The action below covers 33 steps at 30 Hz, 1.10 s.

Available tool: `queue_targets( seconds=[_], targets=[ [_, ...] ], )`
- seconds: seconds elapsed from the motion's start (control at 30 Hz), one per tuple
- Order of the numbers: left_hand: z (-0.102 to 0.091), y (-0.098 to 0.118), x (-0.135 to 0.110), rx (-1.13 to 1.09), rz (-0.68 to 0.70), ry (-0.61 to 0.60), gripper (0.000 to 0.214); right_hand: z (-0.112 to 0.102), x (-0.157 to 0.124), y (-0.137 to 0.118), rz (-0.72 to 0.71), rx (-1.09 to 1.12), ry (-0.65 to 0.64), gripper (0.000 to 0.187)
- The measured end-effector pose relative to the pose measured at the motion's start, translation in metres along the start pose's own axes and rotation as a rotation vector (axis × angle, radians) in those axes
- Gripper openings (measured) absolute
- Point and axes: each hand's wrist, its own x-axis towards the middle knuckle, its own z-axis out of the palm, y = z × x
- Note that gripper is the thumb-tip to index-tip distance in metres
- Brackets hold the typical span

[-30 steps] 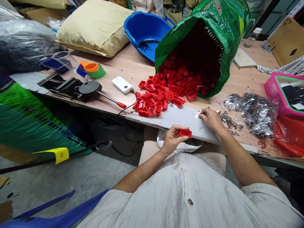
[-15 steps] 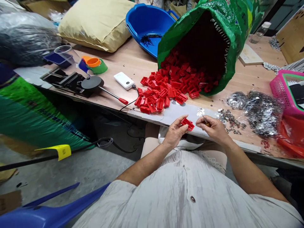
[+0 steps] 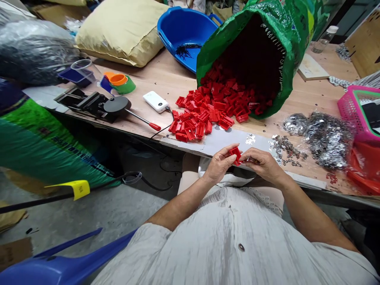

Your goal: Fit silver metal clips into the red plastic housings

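My left hand pinches a small red plastic housing between thumb and fingers, above the table's front edge. Close against its right side, my right hand is closed, with its fingertips at the housing. A slim tool with a dark yellowish handle is in that hand, now mostly hidden by the fingers. Beyond both hands lies a heap of similar red housings, spilling from the mouth of a green woven sack. Small shiny metal pieces lie on a grey sheet just past my hands.
More metal pieces and clear bags of them lie to the right, beside a pink basket. A lever press, a white power bank with a cable and a blue basin stand on the left and behind.
My right hand has come left, bringing its fingertips and the tool to the red housing. The left hand has stayed nearly in place while the housing has turned more upright.
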Motion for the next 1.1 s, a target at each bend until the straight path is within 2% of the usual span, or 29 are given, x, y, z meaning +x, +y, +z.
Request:
queue_targets(
  seconds=[0.2,0.33,0.5,0.67,0.9,1.1],
  targets=[
    [0.001,-0.003,-0.001,0.034,0.001,-0.021,0.046,0.001,-0.008,0.008,0.174,0.099,0.004,0.016],
    [-0.001,-0.007,-0.001,0.094,0.030,-0.025,0.047,0.002,-0.009,0.010,0.207,0.131,0.011,0.019],
    [-0.005,-0.009,0.001,0.195,0.072,-0.038,0.043,0.003,-0.010,0.012,0.141,0.069,0.009,0.018],
    [-0.007,-0.009,0.002,0.233,0.089,-0.041,0.042,0.005,-0.008,0.011,-0.015,0.010,0.052,0.012],
    [-0.008,-0.009,0.003,0.267,0.099,-0.029,0.045,0.007,-0.007,0.015,-0.068,-0.057,0.102,0.012],
    [-0.006,-0.006,0.002,0.262,0.109,-0.007,0.046,0.007,-0.010,0.015,-0.134,-0.149,0.089,0.019]
  ],
)
